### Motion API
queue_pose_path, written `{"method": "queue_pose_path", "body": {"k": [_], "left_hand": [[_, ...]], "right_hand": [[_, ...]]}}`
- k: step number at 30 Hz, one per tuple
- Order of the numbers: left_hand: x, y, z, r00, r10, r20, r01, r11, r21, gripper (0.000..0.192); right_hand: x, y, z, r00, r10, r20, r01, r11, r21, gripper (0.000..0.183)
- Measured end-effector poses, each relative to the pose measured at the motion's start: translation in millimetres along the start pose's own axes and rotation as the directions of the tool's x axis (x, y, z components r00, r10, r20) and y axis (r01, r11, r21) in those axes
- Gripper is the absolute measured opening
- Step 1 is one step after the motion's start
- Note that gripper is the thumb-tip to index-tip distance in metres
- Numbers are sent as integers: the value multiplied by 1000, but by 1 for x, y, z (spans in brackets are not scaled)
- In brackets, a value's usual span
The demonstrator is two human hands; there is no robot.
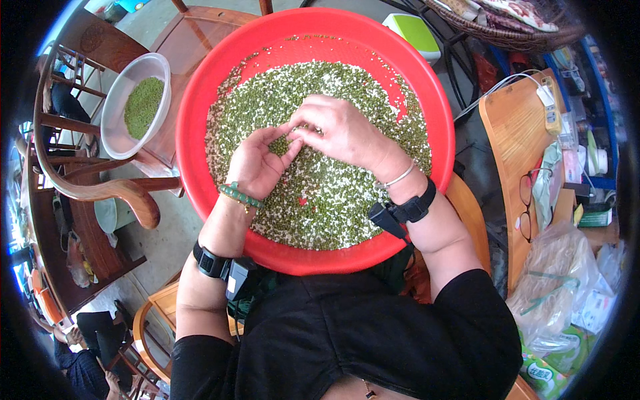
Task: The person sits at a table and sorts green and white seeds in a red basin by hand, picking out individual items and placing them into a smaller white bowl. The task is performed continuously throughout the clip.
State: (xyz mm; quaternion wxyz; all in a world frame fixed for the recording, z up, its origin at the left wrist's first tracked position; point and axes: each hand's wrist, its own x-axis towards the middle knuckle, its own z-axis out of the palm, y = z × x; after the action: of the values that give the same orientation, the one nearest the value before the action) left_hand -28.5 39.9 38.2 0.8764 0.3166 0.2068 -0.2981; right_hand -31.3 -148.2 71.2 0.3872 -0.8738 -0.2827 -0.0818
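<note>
A wide red plastic tray (pixel 442 120) holds green mung beans (pixel 280 90) mixed with many small white pieces (pixel 345 200). Over its middle, my left hand (pixel 260 157) is cupped palm up around a small heap of green beans (pixel 280 146). My right hand (pixel 340 131) reaches in from the right, its thumb and fingers bent together at the left hand's fingertips. Whether a bean or a white piece is pinched there is too small to tell. Red tray bottom shows through in patches, mostly along the far side.
On a wooden armchair (pixel 175 37) to the left stands a translucent plastic bowl (pixel 162 70) of green beans. To the right, a wooden surface (pixel 505 130) carries a power strip (pixel 552 107), glasses (pixel 525 225) and plastic bags (pixel 555 280). A wicker basket (pixel 480 32) is at upper right. Other people sit at far left.
</note>
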Motion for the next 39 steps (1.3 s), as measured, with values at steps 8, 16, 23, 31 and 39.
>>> {"method": "queue_pose_path", "body": {"k": [8,16,23,31,39], "left_hand": [[2,0,-5,1000,-2,13,2,1000,-19,24],[9,21,-21,988,148,-45,-154,966,-207,32],[10,25,-25,982,178,-69,-191,938,-290,35],[5,25,-16,973,205,-103,-225,939,-259,36],[9,24,-19,969,217,-118,-240,942,-236,32]], "right_hand": [[1,3,5,995,-80,-58,78,997,-25,15],[-3,52,-30,973,194,-124,-213,963,-165,11],[-7,44,-19,982,101,163,-89,993,-77,8],[-10,38,-24,922,188,338,-148,979,-141,9],[-12,38,-21,845,274,460,-246,962,-122,9]]}}
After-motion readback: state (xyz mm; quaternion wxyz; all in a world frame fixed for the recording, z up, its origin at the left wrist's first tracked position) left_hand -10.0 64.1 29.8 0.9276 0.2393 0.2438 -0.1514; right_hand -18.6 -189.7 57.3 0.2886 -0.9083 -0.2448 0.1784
